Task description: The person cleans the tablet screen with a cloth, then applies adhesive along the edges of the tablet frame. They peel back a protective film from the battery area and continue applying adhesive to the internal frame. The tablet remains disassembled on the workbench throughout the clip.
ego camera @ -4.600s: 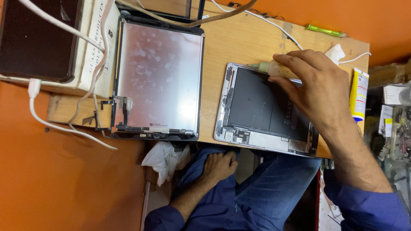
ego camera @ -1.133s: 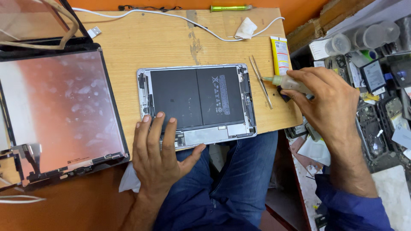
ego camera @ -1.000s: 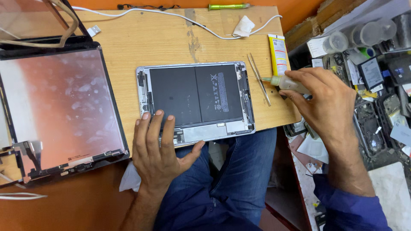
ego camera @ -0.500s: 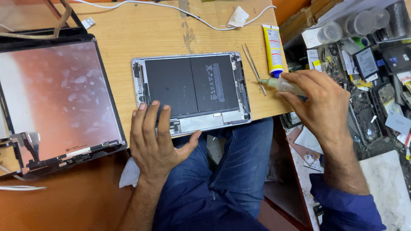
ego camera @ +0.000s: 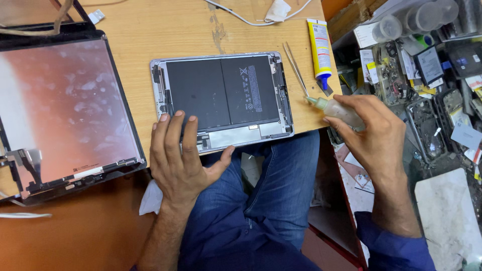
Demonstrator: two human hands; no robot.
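Opened tablet (ego camera: 223,98) under left hand (ego camera: 178,160), squeeze bottle (ego camera: 336,108) in right hand (ego camera: 374,133)

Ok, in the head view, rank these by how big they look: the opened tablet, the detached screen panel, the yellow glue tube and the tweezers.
1. Detached screen panel, though its left side is cut off by the frame.
2. Opened tablet.
3. Yellow glue tube and tweezers: similar length; the tube is wider, so it looks slightly larger.
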